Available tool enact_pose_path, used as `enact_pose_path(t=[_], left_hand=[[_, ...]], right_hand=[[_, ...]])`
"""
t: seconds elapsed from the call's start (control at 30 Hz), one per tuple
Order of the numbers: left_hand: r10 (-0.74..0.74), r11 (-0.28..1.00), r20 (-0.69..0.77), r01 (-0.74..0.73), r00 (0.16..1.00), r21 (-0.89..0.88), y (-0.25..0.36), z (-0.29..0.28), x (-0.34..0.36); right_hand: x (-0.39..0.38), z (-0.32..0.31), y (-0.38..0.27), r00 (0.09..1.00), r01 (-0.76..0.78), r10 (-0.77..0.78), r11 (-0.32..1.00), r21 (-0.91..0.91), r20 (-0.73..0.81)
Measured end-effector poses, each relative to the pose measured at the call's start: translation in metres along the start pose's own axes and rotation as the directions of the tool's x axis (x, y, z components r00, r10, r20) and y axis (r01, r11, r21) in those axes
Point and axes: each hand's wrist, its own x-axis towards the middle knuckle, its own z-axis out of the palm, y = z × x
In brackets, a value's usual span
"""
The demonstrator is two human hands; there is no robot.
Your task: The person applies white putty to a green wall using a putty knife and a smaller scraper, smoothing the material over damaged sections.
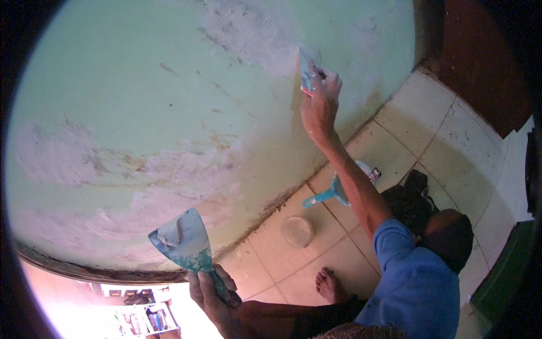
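My left hand (213,294) grips the green handle of a wide putty knife (183,240), with a lump of pale filler on its blade. Higher up, my right hand (322,107) is closed on a second flat scraper (307,70), its bluish blade set against the wall. That pale green wall (141,51) carries rough whitish filler patches, one of them (248,31) just left of the right-hand scraper. Other filler (175,192) covers cracked areas lower down. My right forearm partly hides a teal-handled dipper-like vessel (322,198) on the floor.
A round translucent container (297,231) sits on the tiled floor (305,265) near a bare foot (330,285). Dark bundled material (409,203) lies beyond my right arm. At the right are a brown panel (480,62) and a green mat (505,271). Lower left, a shelf (147,319) holds small items.
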Motion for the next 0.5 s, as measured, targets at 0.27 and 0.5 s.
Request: enact_pose_path(t=[0.27,0.5], left_hand=[[0.005,1.0,-0.065,-0.004,0.998,0.006,-0.009,-0.006,-0.001],[-0.038,0.998,-0.097,0.043,0.995,0.054,0.008,0.01,-0.006]], right_hand=[[0.002,-0.019,0.017,0.87,0.487,-0.485,0.873,-0.008,0.084],[0.044,0.014,0.052,0.798,0.596,-0.601,0.78,-0.191,0.038]])
